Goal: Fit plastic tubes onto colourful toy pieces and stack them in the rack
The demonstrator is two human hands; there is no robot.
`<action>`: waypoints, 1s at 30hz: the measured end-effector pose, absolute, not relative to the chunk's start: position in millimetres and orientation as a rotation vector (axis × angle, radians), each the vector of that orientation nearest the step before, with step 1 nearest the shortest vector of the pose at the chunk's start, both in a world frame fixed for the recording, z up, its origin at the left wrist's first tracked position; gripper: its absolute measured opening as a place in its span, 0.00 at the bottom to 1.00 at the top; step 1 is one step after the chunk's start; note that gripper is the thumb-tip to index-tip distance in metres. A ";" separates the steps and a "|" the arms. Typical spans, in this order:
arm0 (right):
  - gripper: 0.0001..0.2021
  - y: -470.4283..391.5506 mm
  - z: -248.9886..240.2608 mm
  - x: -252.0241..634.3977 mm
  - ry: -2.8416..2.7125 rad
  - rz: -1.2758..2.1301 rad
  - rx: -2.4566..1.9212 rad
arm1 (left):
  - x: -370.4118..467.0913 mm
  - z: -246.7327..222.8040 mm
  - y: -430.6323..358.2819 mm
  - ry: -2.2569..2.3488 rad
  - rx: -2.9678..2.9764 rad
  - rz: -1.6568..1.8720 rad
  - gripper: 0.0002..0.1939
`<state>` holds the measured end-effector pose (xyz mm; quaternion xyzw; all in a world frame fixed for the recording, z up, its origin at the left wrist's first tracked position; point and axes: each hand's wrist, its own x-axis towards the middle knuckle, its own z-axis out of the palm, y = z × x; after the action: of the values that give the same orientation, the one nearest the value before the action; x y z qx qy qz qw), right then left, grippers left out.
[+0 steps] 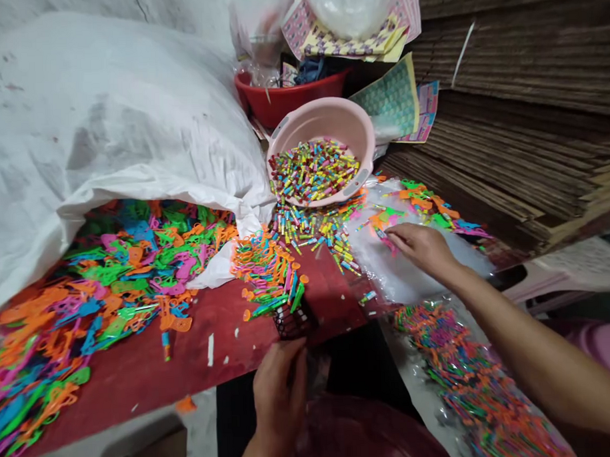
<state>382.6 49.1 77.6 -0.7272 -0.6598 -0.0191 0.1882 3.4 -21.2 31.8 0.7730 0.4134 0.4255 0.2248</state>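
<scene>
At far left, a bulging white sack (145, 94), mouth open low, with orange, green, blue and pink plastic toy pieces (136, 261) inside and spilling onto the red tabletop (180, 376). Farther right, at the back, a red basin (295, 101) heaped with plastic bags and something dark blue. Just in front, a pink basin (331, 117) partly filled with small labelled tubes (316, 171), more lying loose before it. At lower right, a clear bag (437, 390) packed with similar bright pieces.

Nearest the body, left hand (281, 379), fingers curled and pressed together, just short of a black mesh item (288, 326) and an overlapping row of toy pieces (266, 273); cannot tell about any grip. To the right, right hand (420, 248) over flat clear plastic (406, 271), thumb and forefinger drawn together at a small tube (380, 233), right at the fingertips; cannot tell whether pinched or merely touched.
</scene>
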 end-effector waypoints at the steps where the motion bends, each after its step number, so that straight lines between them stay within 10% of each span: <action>1: 0.17 40.4 82.6 370.8 -1.761 0.154 -1.934 | 6.9 34.3 -21.8 1.075 2.192 1.190 0.13; 6: 0.18 -10.0 83.9 280.4 -1.190 1.253 -1.560 | 21.1 39.7 -23.4 0.955 2.465 1.231 0.22; 12: 0.10 -52.8 62.8 186.3 -0.675 1.789 -1.148 | 2.0 32.2 -25.4 0.943 2.617 1.185 0.16; 30: 0.11 -45.7 44.1 163.3 -0.793 1.542 -1.047 | -28.2 14.0 0.7 1.609 1.516 1.408 0.12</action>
<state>163.3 -45.7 44.1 -0.4385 -0.3321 0.6459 0.5294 -28.2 0.7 14.0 0.5590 0.5931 0.5191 0.2575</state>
